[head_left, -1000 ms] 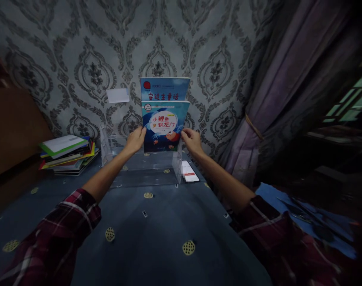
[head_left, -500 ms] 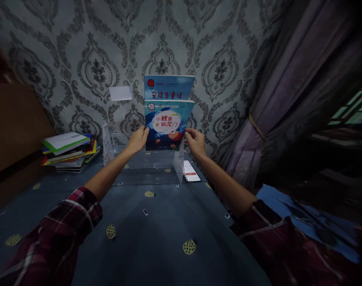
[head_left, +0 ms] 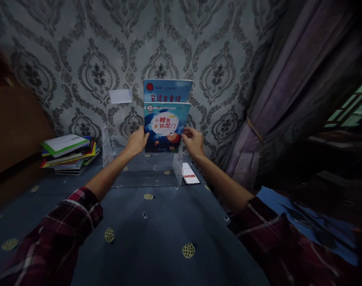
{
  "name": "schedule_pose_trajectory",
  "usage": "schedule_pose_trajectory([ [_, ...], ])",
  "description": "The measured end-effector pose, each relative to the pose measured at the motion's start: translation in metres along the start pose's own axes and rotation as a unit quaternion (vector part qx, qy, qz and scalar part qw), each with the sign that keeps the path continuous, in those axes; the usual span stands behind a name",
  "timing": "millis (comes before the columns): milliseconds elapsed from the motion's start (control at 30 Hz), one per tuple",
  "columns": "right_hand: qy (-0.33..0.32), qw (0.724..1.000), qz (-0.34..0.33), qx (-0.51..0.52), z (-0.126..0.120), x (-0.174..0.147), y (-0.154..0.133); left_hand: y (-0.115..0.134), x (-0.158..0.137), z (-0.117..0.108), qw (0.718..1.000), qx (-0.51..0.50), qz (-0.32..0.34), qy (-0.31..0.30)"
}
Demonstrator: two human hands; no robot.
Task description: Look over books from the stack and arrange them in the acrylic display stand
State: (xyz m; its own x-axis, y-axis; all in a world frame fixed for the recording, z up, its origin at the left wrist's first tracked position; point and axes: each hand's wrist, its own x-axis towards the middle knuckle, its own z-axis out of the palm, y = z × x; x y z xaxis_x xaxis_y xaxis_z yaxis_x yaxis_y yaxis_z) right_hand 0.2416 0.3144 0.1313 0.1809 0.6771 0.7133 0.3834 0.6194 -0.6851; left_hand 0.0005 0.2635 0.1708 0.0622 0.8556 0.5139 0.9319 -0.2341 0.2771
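A blue picture book (head_left: 164, 137) with a white oval title patch and a red fish stands nearly upright on a clear acrylic rack (head_left: 139, 178). My left hand (head_left: 137, 141) grips its left edge, fingers behind the cover and thumb in front. At its right edge my right hand (head_left: 193, 142) pinches the book between thumb and fingers. Behind it, a second blue book (head_left: 169, 88) with red lettering stands higher; its lower part is hidden by the front book.
A stack of books (head_left: 69, 153) lies at the left by a brown box (head_left: 16, 127). Right of the rack lies a phone (head_left: 191, 174). A white card (head_left: 120, 96) shows above the rack's left part. A purple curtain (head_left: 246, 147) hangs at the right, above a blue cloth (head_left: 273, 202) with dark tools.
The front book has shifted very slightly left in view, with both hands still on it. The whole scene sits slightly lower as the camera tilts.
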Motion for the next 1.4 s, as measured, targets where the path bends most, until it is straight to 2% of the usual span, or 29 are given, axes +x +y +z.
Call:
schedule_pose_trajectory([
  [167,0.016,0.997,0.01,-0.069,0.004,0.004,-0.005,0.003,-0.002,-0.001,0.999,0.018,-0.034,-0.002],
  [400,0.025,0.992,0.032,-0.12,0.01,0.004,-0.004,0.002,-0.001,0.002,0.999,0.019,-0.035,-0.01],
  [933,-0.008,0.988,0.02,-0.153,0.008,0.005,-0.006,-0.003,0.0,0.003,0.999,0.049,-0.02,-0.01],
  [1233,-0.012,0.992,0.001,-0.128,0.006,-0.001,0.001,-0.004,0.003,0.001,0.999,0.031,-0.019,-0.028],
  [1400,-0.022,0.993,-0.002,-0.118,0.002,-0.008,0.001,-0.007,0.002,0.003,1.0,0.028,-0.007,-0.01],
])
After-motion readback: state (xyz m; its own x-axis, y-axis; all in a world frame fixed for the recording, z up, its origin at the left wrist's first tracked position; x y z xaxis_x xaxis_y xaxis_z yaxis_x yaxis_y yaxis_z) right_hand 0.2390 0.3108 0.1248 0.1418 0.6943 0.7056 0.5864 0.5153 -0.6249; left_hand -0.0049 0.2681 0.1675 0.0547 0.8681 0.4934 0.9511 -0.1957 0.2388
